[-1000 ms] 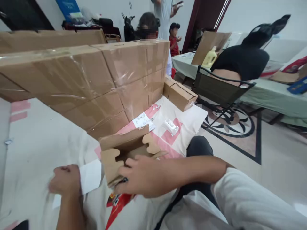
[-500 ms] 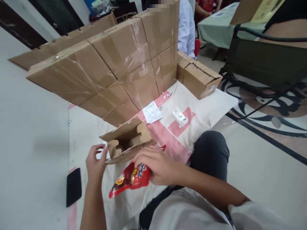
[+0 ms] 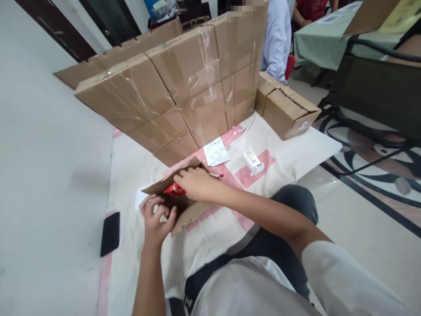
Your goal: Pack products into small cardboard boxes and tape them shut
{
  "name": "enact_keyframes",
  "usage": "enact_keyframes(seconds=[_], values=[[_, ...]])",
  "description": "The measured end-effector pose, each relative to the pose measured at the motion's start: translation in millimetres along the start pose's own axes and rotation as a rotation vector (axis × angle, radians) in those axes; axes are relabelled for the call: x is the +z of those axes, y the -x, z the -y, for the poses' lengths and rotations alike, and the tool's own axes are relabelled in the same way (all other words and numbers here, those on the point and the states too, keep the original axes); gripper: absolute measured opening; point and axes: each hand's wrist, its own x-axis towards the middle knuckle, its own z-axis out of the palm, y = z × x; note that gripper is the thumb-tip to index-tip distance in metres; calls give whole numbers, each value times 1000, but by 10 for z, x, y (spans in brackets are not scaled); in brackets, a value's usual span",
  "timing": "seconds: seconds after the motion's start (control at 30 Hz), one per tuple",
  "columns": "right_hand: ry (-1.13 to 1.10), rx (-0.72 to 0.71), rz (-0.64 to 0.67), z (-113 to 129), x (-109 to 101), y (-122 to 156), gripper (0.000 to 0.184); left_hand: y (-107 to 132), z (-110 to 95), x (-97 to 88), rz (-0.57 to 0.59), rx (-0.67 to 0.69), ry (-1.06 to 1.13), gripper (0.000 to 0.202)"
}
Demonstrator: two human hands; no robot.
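Observation:
An open cardboard box [image 3: 194, 215] stands on the cloth in front of me, its flaps up. My right hand [image 3: 199, 184] reaches into its opening, closed on a red snack packet [image 3: 174, 189], most of which is hidden by the hand and the box. At the box's left end is my left hand [image 3: 158, 217], fingers bent and apart, touching the cardboard edge. White paper [image 3: 140, 197] lies beside that hand. Something red [image 3: 217, 176] shows past the box's right end, mostly covered by my right wrist.
A wall of taped cartons [image 3: 184, 92] rises behind the box. Farther right are a printed sheet [image 3: 217, 152], a white plastic device [image 3: 253, 162] and a closed carton [image 3: 286, 107]. A black phone-like slab [image 3: 110, 234] lies left. A person's sleeve [image 3: 276, 39] shows behind the cartons.
My right hand has carried the red packet up from the near side into the box. My left hand has left the white paper and spread its fingers at the box's end. The view has shifted.

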Motion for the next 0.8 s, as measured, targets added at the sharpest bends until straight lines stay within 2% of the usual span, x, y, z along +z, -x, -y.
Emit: enact_keyframes(seconds=[0.07,0.1,0.13,0.17,0.23,0.3,0.37,0.43,0.53,0.67,0.8], values=[[53,-89,301,-54,291,-186,27,107,-15,12,-234,-115,90,41],[33,-147,397,-85,382,-239,28,154,-24,18,-300,-190,127,42],[7,-198,433,-117,433,-266,31,192,-35,21,-342,-265,155,42],[-11,-242,413,-153,443,-270,36,217,-45,23,-368,-333,168,42],[1,-305,258,-240,367,-214,42,236,-61,17,-396,-429,166,40],[68,-284,95,-356,227,-89,34,226,-67,6,-407,-478,175,35],[141,-201,31,-494,103,71,24,210,-61,3,-405,-499,198,30],[205,-136,36,-631,50,222,22,194,-49,13,-419,-507,252,28],[313,-133,45,-780,112,351,23,156,-46,48,-459,-506,346,29],[424,-167,78,-873,237,307,33,72,-106,97,-473,-496,375,29],[445,-219,159,-943,140,255,39,60,-181,170,-420,-538,369,27]])
